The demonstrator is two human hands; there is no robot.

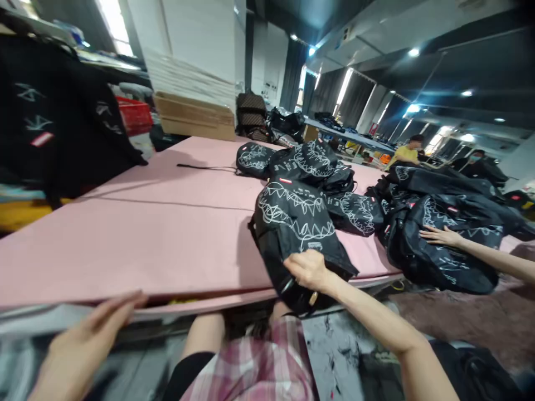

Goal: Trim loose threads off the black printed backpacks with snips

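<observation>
A black backpack (292, 214) with white scribbled drawings and a small red label lies at the front edge of the pink-topped table (179, 239), its lower end hanging over. My right hand (308, 271) is closed in a fist on its lower part; the exact bit of fabric it grips is hidden under the fingers. Over at the left, my left hand (94, 334) is slightly blurred, with fingers stretched out near the table's front edge and nothing in it. Several similar backpacks (311, 159) lie just behind the gripped one.
At the right, another person's hand (441, 236) rests on a pile of black backpacks (455, 262). More black bags (62, 111) hang at the left. A cardboard box (194, 117), a red crate (134, 116) and a brown patterned backpack (251, 114) stand beyond the table.
</observation>
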